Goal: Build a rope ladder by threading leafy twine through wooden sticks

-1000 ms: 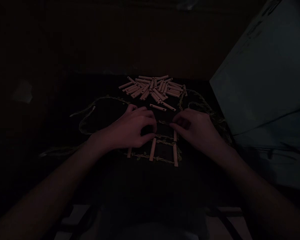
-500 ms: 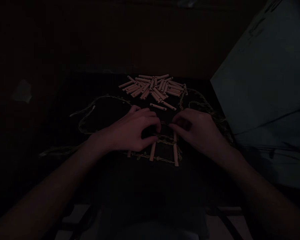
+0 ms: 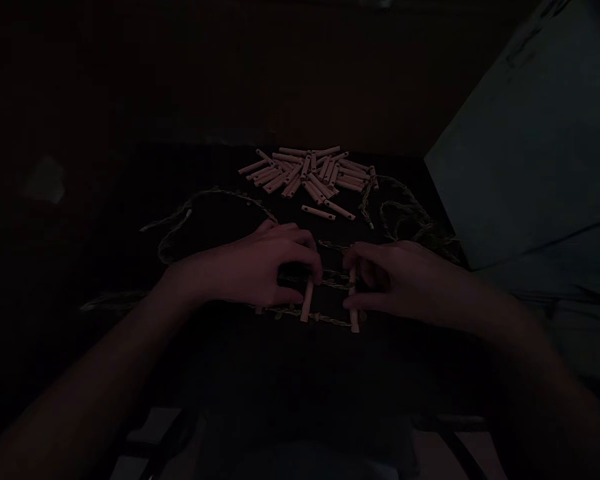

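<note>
I noted left fingers (image 3: 295, 238) curled at centre dowel (image 3: 307, 301), grip unclear; right fingers (image 3: 367, 255) closed on end dowel (image 3: 353, 303), apparently holding it square to twisted twine (image 3: 313, 318). Loose dowel pile (image 3: 305, 177) lay at 12 o'clock, within reach.

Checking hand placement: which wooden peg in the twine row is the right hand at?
The rightmost pale wooden peg, between the thumb and fingers of the right hand; the middle peg sits by the left hand.
</note>
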`<state>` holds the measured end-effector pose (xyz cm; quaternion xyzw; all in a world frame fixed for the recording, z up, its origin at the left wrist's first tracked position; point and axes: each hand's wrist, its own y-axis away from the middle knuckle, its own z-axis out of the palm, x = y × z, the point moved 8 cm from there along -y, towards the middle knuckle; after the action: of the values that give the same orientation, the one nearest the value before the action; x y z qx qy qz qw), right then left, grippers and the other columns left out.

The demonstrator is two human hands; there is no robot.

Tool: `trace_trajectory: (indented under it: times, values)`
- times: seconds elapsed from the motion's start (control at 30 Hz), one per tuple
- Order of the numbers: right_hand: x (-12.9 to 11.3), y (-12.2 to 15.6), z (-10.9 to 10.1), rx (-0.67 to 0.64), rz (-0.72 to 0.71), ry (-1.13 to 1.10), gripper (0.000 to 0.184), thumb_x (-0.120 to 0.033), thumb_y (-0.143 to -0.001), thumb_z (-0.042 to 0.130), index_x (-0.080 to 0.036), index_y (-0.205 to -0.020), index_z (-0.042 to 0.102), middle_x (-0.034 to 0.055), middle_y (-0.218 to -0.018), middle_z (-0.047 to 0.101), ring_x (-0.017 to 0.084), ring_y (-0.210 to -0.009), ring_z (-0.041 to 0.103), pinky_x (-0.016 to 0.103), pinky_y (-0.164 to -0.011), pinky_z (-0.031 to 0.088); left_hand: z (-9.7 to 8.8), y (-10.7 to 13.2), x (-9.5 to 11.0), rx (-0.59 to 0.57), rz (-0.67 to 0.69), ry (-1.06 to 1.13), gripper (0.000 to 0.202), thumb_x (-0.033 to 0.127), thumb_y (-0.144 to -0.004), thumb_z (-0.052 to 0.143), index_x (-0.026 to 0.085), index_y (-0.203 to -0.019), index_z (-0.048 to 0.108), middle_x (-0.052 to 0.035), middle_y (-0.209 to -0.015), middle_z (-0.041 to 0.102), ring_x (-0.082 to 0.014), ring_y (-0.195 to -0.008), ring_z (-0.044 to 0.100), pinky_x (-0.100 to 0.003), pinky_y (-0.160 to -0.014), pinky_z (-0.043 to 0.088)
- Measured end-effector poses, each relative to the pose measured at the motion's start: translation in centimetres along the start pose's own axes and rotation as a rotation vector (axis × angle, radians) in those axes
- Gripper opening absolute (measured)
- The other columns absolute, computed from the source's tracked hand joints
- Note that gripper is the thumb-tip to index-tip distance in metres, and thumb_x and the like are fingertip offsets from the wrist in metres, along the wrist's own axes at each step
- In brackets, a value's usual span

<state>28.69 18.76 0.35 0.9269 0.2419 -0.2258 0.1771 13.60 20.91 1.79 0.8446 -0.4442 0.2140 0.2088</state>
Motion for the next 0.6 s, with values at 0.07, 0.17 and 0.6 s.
trace_trajectory:
  times: [0.07,0.17,0.6]
  values:
    - [-0.04,-0.06,0.04,-0.002,-0.003,-0.003,0.034,-0.048,-0.084,0.077,-0.026,-0.107,0.063,-0.0048,-0.077,0.063,0.012,-0.070,0.061,0.023,-0.057,0.039,0.07,-0.07,0.01,-0.002,0.003,-0.001,0.018,0.033,-0.083,0.078,0.031,-0.101,0.074,0.0014,-0.119,0.063,-0.0224,-0.115,0.054,-0.036,-0.104,0.032]
    - [-0.02,-0.09,-0.05,0.000,0.001,-0.019,0.032,-0.047,-0.084,0.076,-0.027,-0.107,0.063,-0.0048,-0.079,0.063,0.012,-0.070,0.061,0.023,-0.058,0.040,0.17,-0.14,0.06,-0.005,0.007,0.007,0.019,0.037,-0.084,0.078,0.032,-0.102,0.074,0.0019,-0.116,0.065,-0.0219,-0.113,0.056,-0.035,-0.103,0.032]
    - [-0.38,0.06,-0.17,0.005,0.008,-0.005,0.024,-0.036,-0.085,0.074,-0.025,-0.102,0.062,-0.0044,-0.079,0.063,0.012,-0.070,0.060,0.023,-0.056,0.036,0.27,-0.17,0.09,0.020,0.037,0.015,0.020,0.041,-0.086,0.077,0.029,-0.101,0.073,0.0018,-0.114,0.066,-0.0205,-0.110,0.057,-0.036,-0.101,0.027]
